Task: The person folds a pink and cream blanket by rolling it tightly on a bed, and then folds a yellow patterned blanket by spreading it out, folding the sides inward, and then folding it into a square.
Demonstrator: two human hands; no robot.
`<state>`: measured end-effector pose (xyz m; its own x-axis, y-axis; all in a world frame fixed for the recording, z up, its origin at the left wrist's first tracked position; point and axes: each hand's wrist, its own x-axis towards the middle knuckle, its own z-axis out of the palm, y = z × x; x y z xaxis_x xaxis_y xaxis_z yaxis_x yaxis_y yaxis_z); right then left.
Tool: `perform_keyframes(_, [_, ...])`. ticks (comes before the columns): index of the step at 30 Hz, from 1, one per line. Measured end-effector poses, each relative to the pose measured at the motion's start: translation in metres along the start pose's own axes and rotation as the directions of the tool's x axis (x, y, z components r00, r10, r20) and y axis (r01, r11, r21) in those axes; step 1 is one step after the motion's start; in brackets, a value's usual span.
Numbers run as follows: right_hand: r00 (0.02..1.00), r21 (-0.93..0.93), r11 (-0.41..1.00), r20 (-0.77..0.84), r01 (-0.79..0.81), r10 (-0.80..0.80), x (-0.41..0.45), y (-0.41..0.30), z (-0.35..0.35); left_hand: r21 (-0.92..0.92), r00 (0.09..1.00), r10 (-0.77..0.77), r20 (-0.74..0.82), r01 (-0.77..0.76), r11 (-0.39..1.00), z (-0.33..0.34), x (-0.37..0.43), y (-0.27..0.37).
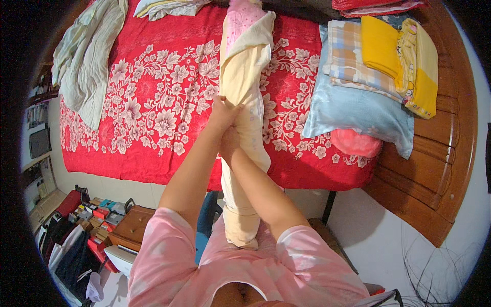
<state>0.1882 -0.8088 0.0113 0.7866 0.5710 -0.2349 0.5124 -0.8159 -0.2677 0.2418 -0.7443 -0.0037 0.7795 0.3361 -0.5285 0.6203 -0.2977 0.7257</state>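
A long bundle of cream cloth lies lengthwise over the bed's edge, its near end against the pink clothing of the person. Pink dotted fabric shows at its far end, under a folded-back flap. My left hand is on the bundle's left side, fingers bent at the cloth. Just below it, partly hidden by the left hand and wrist, my right hand is against the same side. The forearms converge there. How firmly either hand holds the cloth is unclear.
The bed has a red floral sheet. A crumpled pale cloth hangs at left. Folded yellow and plaid cloths rest on a light blue pillow at right, beside the wooden headboard. Boxes stand on the lower left.
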Motion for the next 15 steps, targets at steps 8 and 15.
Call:
perform_keyframes(8, [0.872,0.588,0.803,-0.342,-0.092,0.35,-0.062,0.032,-0.034,0.116,0.99,0.137,-0.038,-0.132,0.984,-0.016,0.02,-0.042])
perform_keyframes(15, [0.668,0.94,-0.169,0.33,-0.296,0.667,-0.081,0.065,-0.023,-0.118,0.991,0.125,0.053,-0.119,0.986,-0.008,-0.021,-0.023])
